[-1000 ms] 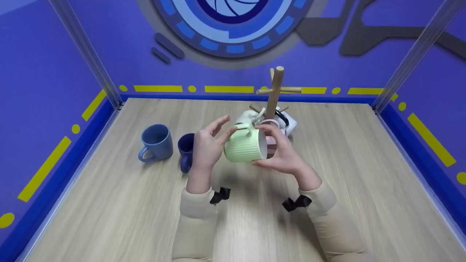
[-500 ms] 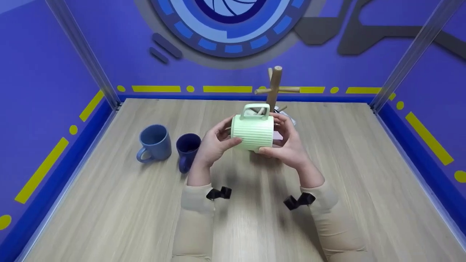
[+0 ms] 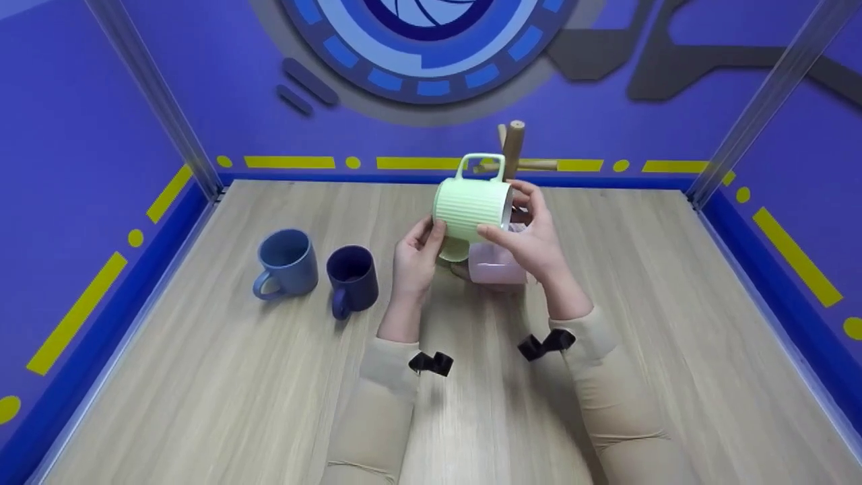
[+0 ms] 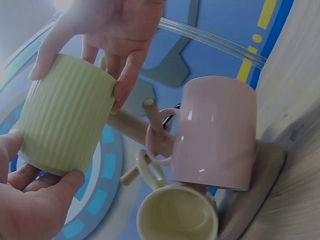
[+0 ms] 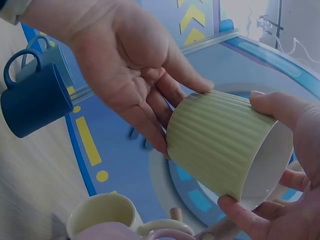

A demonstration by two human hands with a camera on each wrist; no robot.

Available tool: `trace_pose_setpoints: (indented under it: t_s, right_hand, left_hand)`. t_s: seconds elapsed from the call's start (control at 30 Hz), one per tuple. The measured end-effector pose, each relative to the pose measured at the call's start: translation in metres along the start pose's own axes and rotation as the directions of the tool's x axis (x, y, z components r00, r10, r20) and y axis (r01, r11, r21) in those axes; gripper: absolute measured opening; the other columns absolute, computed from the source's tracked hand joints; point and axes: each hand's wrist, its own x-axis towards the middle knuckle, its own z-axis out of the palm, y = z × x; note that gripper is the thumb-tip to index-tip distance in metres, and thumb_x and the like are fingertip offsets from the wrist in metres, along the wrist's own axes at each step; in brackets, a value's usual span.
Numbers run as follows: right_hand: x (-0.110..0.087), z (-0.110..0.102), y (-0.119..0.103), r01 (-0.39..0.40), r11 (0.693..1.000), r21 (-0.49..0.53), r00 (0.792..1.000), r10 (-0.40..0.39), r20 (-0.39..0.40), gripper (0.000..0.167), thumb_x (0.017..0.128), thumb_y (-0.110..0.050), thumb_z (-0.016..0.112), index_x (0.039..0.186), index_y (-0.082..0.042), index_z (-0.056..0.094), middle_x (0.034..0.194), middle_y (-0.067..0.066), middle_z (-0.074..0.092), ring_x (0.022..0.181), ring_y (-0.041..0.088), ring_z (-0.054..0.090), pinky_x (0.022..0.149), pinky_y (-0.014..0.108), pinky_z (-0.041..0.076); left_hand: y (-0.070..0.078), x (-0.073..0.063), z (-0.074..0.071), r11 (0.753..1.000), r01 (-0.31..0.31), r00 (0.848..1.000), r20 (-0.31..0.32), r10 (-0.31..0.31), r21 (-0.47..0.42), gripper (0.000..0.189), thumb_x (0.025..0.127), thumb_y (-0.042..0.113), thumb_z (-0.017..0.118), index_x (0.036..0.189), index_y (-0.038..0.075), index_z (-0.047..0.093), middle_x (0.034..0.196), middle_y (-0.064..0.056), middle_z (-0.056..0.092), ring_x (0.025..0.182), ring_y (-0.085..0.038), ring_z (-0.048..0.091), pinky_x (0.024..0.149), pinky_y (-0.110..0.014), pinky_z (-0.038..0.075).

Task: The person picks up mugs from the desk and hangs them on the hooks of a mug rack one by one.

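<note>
A light green ribbed mug (image 3: pixel 471 207) is held on its side in mid-air, its handle pointing up and its mouth to the right. My left hand (image 3: pixel 414 263) grips the base end, with the thumb on the near side. At the rim end, my right hand (image 3: pixel 541 246) holds the mug between thumb and fingers. Just behind rises a wooden mug tree (image 3: pixel 514 145). A pink mug (image 4: pixel 217 132) hangs by its handle on a lower peg of the tree. Beside it is a cream mug (image 4: pixel 177 212), mostly hidden in the head view.
To the left, a grey-blue mug (image 3: pixel 288 263) and a dark blue mug (image 3: pixel 353 279) stand upright on the wooden table (image 3: pixel 222 391). Blue printed panels (image 3: pixel 377 135) enclose the table at the back and sides.
The green mug has been turned so its handle stands up, then raised and moved toward the tree. Both hands have gone with it, the left shifting rightward away from the dark blue mug.
</note>
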Motion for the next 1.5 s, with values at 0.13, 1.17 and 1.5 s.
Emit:
trace_pose_setpoints:
  t_s: [0.13,1.17,1.5]
  right_hand:
    - [0.007,-0.002,0.004,-0.043,0.999,-0.021,0.999,0.043,-0.004,0.080,0.079,-0.012,0.087,0.146,-0.010,0.043,0.131,0.018,0.057,0.104,0.029,0.058,0.083,0.026,0.054]
    - [0.010,-0.009,0.005,-0.114,0.981,-0.159,0.992,0.103,-0.077,0.073,0.096,-0.025,0.072,0.152,-0.001,0.032,0.144,0.026,0.049,0.124,0.032,0.054,0.105,0.041,0.048]
    - [0.055,-0.042,0.011,-0.008,0.900,0.435,0.963,0.124,-0.238,0.042,0.099,-0.006,0.066,0.139,0.002,0.059,0.111,-0.002,0.074,0.105,0.011,0.069,0.085,0.022,0.058]
  left_hand:
    - [-0.006,0.001,0.003,1.000,0.015,1.000,-0.004,-0.015,0.001,0.044,0.105,0.008,0.058,0.144,-0.010,0.051,0.147,-0.027,0.056,0.139,-0.031,0.056,0.115,-0.036,0.048]
    - [-0.010,-0.002,0.003,0.985,-0.012,1.000,0.001,0.012,0.174,0.055,0.105,0.012,0.059,0.153,-0.007,0.040,0.157,-0.025,0.046,0.148,-0.035,0.045,0.122,-0.039,0.040]
    - [0.018,0.020,0.040,0.846,-0.314,0.939,0.006,0.345,0.431,0.044,0.095,0.013,0.074,0.136,-0.001,0.063,0.135,-0.016,0.067,0.132,-0.026,0.061,0.115,-0.033,0.048]
